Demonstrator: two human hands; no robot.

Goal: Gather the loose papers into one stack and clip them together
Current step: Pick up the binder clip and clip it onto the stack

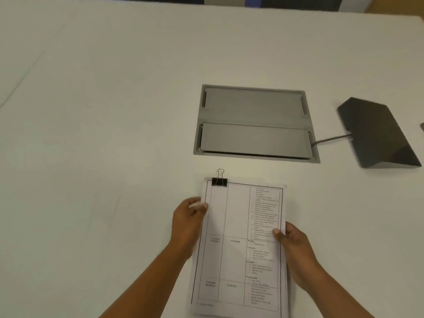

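A stack of printed papers (236, 226) with a table grid and text sits at the near middle of the white table (91, 111). A black binder clip (219, 181) grips the stack's far left corner, its wire handles pointing away from me. My left hand (187, 222) holds the stack's left edge, thumb on top of the sheet. On the right edge, my right hand (291, 246) grips the stack with its thumb resting over the printed column.
A grey recessed cable hatch (254, 122) with two lids is set in the table just beyond the papers. A dark wedge-shaped device (378, 134) lies at the right, its cable running into the hatch. The table's far edge is at the top.
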